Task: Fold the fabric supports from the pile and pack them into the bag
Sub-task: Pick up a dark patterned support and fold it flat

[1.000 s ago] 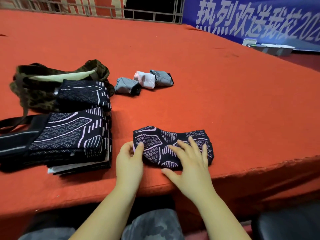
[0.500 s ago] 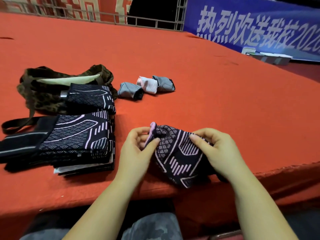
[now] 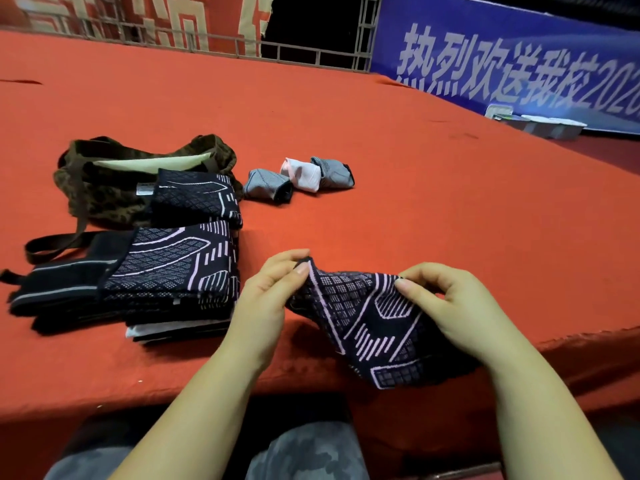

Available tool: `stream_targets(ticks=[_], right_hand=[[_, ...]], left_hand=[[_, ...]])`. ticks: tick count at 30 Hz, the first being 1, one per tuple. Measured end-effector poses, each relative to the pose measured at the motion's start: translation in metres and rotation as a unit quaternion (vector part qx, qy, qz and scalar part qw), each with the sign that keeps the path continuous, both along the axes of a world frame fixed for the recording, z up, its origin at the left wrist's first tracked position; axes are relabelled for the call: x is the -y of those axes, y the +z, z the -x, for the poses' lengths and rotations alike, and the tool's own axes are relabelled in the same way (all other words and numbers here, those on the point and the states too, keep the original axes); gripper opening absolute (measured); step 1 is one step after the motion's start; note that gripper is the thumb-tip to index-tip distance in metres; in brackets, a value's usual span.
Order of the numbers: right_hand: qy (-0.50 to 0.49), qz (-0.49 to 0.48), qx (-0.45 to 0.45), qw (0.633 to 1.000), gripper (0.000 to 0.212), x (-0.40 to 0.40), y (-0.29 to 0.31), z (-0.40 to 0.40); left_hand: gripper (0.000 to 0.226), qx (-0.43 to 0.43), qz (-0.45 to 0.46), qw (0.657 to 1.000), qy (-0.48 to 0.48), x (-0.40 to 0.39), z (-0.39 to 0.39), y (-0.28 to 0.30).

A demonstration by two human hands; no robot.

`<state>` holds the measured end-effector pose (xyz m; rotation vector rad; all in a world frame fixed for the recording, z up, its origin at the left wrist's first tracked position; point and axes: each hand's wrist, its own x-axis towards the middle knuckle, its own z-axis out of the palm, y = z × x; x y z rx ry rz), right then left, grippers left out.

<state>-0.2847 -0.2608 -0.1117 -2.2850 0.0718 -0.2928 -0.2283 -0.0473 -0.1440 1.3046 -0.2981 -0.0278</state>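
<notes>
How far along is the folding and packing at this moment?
Done: three small folded bundles lie on the red table, not yet in the bag. In hand: the left hand and right hand pinch the top edge of one dark patterned support, lifted at the table's near edge. Left: the pile beside the bag is unfolded. Whether the bag holds any supports cannot be seen.

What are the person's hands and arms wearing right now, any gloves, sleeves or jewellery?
Nothing shows on either: the left hand and right hand are bare, with no gloves, rings, watch or wristband. Both forearms are uncovered down to the bottom of the picture; no sleeve shows. Fingernails look short and unpainted.
</notes>
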Motion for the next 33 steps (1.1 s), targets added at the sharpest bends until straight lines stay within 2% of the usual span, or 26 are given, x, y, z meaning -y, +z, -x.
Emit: stream_targets(ticks=[1, 4, 5, 6, 8, 9, 11, 13, 14, 17, 20, 21, 25, 29, 33], right_hand=[[0.016, -0.008, -0.012, 1.0, 0.006, -0.003, 0.0, 0.0], [0.065, -0.05, -0.063, 0.995, 0.038, -0.019, -0.002, -0.001], [0.084, -0.057, -0.084, 0.991, 0.042, -0.025, -0.002, -0.001], [0.102, -0.071, -0.095, 0.988, 0.036, -0.03, -0.002, 0.0], [0.11, -0.118, -0.073, 0.984, 0.01, -0.036, -0.003, 0.001], [0.095, -0.138, -0.046, 0.985, 0.006, -0.038, -0.004, 0.001], [0.062, -0.188, -0.005, 0.98, 0.006, -0.04, -0.009, 0.004], [0.053, -0.285, 0.003, 0.957, 0.01, -0.042, -0.01, 0.008], [0.053, -0.322, -0.008, 0.945, 0.016, -0.042, -0.012, 0.01], [0.067, -0.374, -0.04, 0.924, 0.019, -0.04, -0.013, 0.016], [0.099, -0.382, -0.036, 0.918, 0.054, -0.04, -0.008, 0.02], [0.099, -0.37, -0.021, 0.923, 0.059, -0.041, -0.005, 0.021], [0.048, -0.348, 0.061, 0.934, 0.029, -0.048, 0.007, 0.024], [0.011, -0.401, 0.121, 0.908, 0.02, -0.049, 0.009, 0.029], [0.003, -0.418, 0.143, 0.897, 0.03, -0.053, 0.01, 0.037]], left_hand=[[0.01, 0.007, -0.007, 1.0, -0.025, 0.0, 0.0, 0.001], [0.017, 0.069, -0.06, 0.992, -0.082, 0.002, 0.003, 0.008], [0.019, 0.096, -0.083, 0.988, -0.092, 0.002, 0.004, 0.011], [0.021, 0.116, -0.101, 0.984, -0.095, 0.002, 0.006, 0.013], [0.019, 0.13, -0.115, 0.982, -0.072, 0.0, 0.005, 0.015], [0.021, 0.121, -0.116, 0.985, -0.043, -0.001, 0.004, 0.015], [0.046, 0.057, -0.097, 0.994, 0.003, -0.002, 0.001, 0.009], [0.072, -0.045, -0.046, 0.998, -0.029, -0.002, 0.0, 0.003], [0.075, -0.087, -0.021, 0.994, -0.069, -0.001, 0.002, 0.001], [0.051, -0.14, 0.02, 0.982, -0.123, 0.004, 0.009, 0.001], [0.031, -0.117, 0.046, 0.987, -0.096, 0.007, 0.01, 0.0], [0.027, -0.099, 0.047, 0.989, -0.098, 0.008, 0.011, 0.001], [0.024, -0.063, 0.053, 0.989, -0.122, 0.01, 0.024, 0.011], [0.022, -0.06, 0.061, 0.989, -0.117, 0.005, 0.035, 0.018], [0.032, -0.122, 0.082, 0.979, -0.141, -0.001, 0.045, 0.022]])
